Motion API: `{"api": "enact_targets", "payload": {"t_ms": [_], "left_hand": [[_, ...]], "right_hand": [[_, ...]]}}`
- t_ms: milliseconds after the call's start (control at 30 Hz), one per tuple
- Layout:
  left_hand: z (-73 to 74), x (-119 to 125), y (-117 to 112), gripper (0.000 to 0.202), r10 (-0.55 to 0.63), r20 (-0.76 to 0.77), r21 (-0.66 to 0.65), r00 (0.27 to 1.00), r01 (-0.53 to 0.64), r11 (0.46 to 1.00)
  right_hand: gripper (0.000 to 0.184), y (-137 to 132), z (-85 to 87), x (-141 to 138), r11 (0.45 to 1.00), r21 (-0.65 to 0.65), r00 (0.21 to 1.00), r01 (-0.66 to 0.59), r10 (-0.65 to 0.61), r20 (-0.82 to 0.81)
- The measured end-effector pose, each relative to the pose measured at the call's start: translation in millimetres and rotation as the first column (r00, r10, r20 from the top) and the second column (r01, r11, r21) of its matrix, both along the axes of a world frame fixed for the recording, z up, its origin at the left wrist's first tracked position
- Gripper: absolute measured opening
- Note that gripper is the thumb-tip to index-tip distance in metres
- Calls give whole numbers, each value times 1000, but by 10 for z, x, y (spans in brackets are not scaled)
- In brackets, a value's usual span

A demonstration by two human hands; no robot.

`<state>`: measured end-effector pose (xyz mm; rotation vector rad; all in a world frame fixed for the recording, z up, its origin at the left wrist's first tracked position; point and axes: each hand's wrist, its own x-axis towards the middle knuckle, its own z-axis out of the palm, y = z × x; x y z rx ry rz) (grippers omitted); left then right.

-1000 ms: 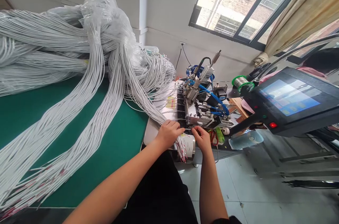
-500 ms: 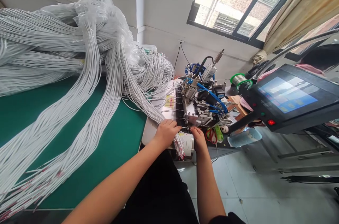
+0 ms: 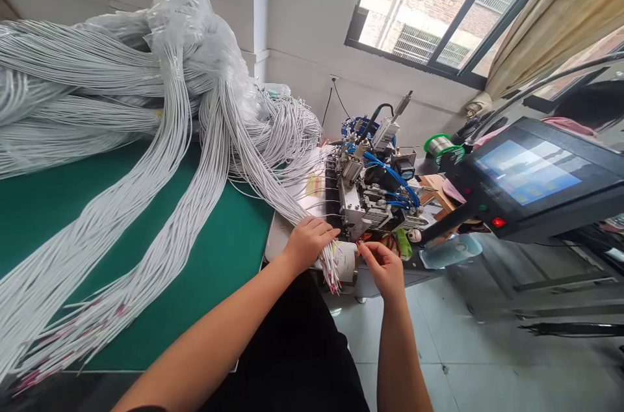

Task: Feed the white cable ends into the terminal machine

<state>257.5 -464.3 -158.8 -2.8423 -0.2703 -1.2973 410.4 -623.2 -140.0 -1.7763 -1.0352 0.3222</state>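
My left hand (image 3: 309,243) is closed over a bundle of thin white cables (image 3: 273,188), at the front left corner of a machine (image 3: 361,184) with metal fixtures and blue air hoses. The bundle's loose ends (image 3: 331,275), with red and white tips, hang out below that hand. To the right, my right hand (image 3: 387,266) pinches a cable end (image 3: 359,245) with a reddish tip between thumb and forefinger. A pale cylinder (image 3: 346,262) sits between the two hands, partly hidden by the cable ends.
More white cable bundles (image 3: 131,204) lie over a green table mat (image 3: 248,223), some in clear plastic (image 3: 180,9). A screen panel (image 3: 536,165) on an arm stands right, near a green solder wire spool (image 3: 443,151). A blue tub (image 3: 451,253) is below. A person is partly visible at right.
My right hand has moved right and away from the machine's front, its wrist turning. My left hand stays on the bundle, and its fingers are now extended slightly further right.
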Motion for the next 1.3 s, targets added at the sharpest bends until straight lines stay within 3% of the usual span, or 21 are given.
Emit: {"api": "enact_targets", "payload": {"t_ms": [100, 167, 300, 500, 767, 867, 1167, 1300], "left_hand": [[25, -25, -5, 19, -1, -13, 18, 1000, 1, 1000], [28, -37, -2, 20, 6, -37, 28, 999, -5, 1000], [30, -39, 2, 22, 21, -91, 33, 996, -18, 999], [58, -12, -38, 19, 99, 13, -20, 995, -98, 995], [110, -8, -57, 23, 116, -38, -72, 993, -118, 990], [104, -5, -53, 23, 104, -46, -83, 994, -108, 991], [92, 20, -41, 21, 84, -175, -90, 981, -101, 991], [62, 40, -22, 16, 99, -172, -67, 980, -112, 991]], "right_hand": [[22, 22, 145, -187, 986, -7, 977, -166, 165, 132], [20, 75, 188, -294, 976, 14, 961, -215, 209, 184], [16, 202, 155, -389, 983, 129, 973, -129, 101, 208], [27, 307, 2, -253, 969, 204, 986, 137, -114, -122], [36, 372, -4, -216, 954, 183, 907, 239, -152, -393], [39, 390, -20, -218, 957, 185, 888, 224, -122, -443], [40, 324, 16, -55, 995, 99, 920, 5, 34, -391], [39, 316, 14, 40, 1000, 12, 978, 26, -23, -206]]}}
